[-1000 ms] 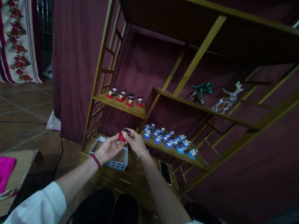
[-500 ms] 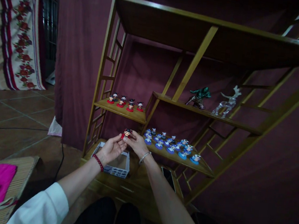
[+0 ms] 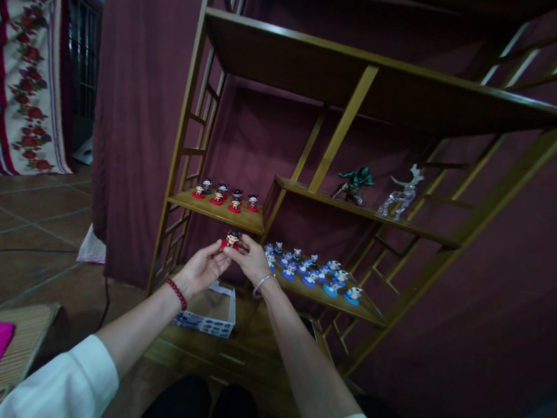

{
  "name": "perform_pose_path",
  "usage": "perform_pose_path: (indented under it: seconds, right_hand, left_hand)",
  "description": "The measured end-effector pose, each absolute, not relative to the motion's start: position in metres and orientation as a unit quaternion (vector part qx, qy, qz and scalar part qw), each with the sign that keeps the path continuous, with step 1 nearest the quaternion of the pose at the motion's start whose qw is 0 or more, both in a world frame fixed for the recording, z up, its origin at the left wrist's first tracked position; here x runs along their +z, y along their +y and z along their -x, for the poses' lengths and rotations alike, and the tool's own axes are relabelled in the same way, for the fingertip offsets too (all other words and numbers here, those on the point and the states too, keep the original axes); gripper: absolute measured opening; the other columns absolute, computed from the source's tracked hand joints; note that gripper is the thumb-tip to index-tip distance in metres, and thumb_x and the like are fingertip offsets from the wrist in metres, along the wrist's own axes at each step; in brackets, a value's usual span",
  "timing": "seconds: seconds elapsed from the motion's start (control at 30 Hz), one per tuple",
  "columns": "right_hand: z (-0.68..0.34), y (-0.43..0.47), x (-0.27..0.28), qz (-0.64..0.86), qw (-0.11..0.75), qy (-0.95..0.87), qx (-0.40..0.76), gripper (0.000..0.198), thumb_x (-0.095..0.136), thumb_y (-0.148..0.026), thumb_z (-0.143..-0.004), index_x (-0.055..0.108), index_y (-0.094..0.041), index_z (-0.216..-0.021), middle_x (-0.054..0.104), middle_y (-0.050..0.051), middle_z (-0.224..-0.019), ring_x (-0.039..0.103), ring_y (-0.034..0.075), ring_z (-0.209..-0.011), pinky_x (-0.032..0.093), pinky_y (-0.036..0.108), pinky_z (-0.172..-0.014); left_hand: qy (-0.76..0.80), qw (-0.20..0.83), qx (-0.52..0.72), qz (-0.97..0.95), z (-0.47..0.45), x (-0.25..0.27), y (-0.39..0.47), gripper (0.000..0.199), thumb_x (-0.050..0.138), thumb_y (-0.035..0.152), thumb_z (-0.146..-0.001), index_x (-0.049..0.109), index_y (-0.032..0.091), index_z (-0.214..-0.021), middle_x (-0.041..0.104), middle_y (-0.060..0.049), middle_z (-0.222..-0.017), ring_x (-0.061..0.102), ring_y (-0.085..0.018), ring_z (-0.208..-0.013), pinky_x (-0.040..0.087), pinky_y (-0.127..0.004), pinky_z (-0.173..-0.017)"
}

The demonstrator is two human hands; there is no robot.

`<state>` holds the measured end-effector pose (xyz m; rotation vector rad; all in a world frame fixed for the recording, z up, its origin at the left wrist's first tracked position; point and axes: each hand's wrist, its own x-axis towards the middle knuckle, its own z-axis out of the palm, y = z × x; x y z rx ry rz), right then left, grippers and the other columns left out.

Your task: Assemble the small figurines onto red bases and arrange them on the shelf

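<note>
1. The left hand (image 3: pixel 201 269) and the right hand (image 3: pixel 251 261) meet in front of the wooden shelf unit (image 3: pixel 351 103). Between them they pinch one small red-based figurine (image 3: pixel 231 239). The fingertips of both hands are closed on its base from either side, so the toy sits upright with its dark-haired head clear of the fingers.

2. The figurine looks like moulded plastic, glossy, with a round oversized head on a flat red disc. It is too small to tell more.

3. Just above and a little left of the fingers, a row of red-based figurines (image 3: pixel 224 196) of the same kind stands on a short wooden shelf (image 3: pixel 218 210), each on its disc and facing outward.

4. Just to the right of the fingers, a cluster of blue-based figurines (image 3: pixel 309 273) fills a lower shelf. The two colours are on separate boards.

5. Below the hands lies an open white cardboard box (image 3: pixel 209 308) with printed sides, on the bottom ledge of the unit. Its opening faces up.

6. Well above and to the right of the fingers, a green figure (image 3: pixel 353 183) and a clear glassy deer (image 3: pixel 401 195) stand on a higher shelf.

7. A red bead bracelet (image 3: pixel 176 293) circles the left wrist and a thin silver bangle (image 3: pixel 263 282) the right. White sleeves (image 3: pixel 72 383) are pushed up the forearms.
</note>
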<state>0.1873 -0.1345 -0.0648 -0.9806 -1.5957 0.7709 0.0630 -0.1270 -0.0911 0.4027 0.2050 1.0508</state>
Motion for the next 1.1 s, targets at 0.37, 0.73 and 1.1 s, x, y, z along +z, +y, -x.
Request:
perform_pose_path:
  seconds: [0.37,0.73,1.1]
  right_hand:
    - [-0.186,-0.122,-0.047,0.438,0.534,-0.674,0.262,0.037,0.068,-0.029,-0.061,0.056,-0.018,-0.094,0.063,0.001,-0.089,0.058,0.013,-0.086,0.045,0.029,-0.081]
    - [-0.197,-0.092,-0.036,0.498,0.541,-0.656,0.17,0.045,0.064,-0.026,-0.064,0.051,-0.02,-0.107,0.064,0.002,-0.093,0.059,0.014,-0.086,0.047,0.029,-0.08]
    - [-0.201,-0.061,-0.026,0.589,0.493,-0.637,0.063,0.058,0.066,-0.023,-0.064,0.046,-0.023,-0.118,0.064,0.002,-0.096,0.06,0.016,-0.088,0.045,0.032,-0.085]
  left_hand:
    - [0.141,0.818,0.513,-0.22,-0.062,-0.066,-0.119,0.013,0.047,0.013,-0.082,0.056,0.011,-0.073,0.062,-0.005,-0.065,0.06,-0.01,-0.059,0.051,-0.021,-0.06]
    - [0.212,0.73,0.537,-0.365,-0.065,-0.046,-0.113,0.018,0.047,0.008,-0.072,0.058,0.011,-0.086,0.065,-0.008,-0.076,0.062,-0.013,-0.066,0.049,-0.022,-0.06]
    - [0.355,0.358,0.584,-0.637,-0.074,-0.045,-0.09,0.033,0.047,0.008,-0.067,0.062,0.019,-0.094,0.065,-0.005,-0.097,0.055,-0.018,-0.095,0.04,-0.032,-0.087]
